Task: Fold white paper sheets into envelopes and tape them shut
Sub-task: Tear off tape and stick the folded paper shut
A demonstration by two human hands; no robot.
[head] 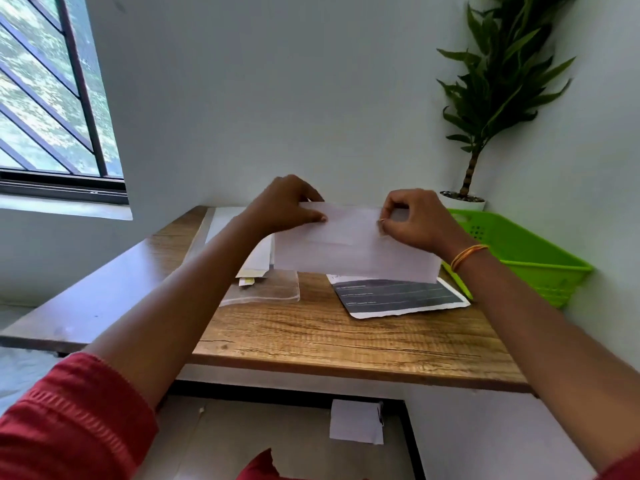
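Note:
A folded white paper sheet point(353, 247) is held up in the air above the wooden table point(329, 334), tilted down to the right. My left hand point(284, 206) pinches its upper left edge between thumb and fingers. My right hand point(415, 220) pinches its upper right part with thumb and forefinger. More white sheets point(225, 220) lie on the table behind my left forearm, partly hidden. No tape is visible in view.
A clear plastic sleeve point(273, 289) and a dark printed card point(398, 296) lie on the table under the sheet. A green plastic basket point(519, 251) stands at the right, a potted plant point(481, 109) behind it. A small white paper point(356, 422) lies on the floor below.

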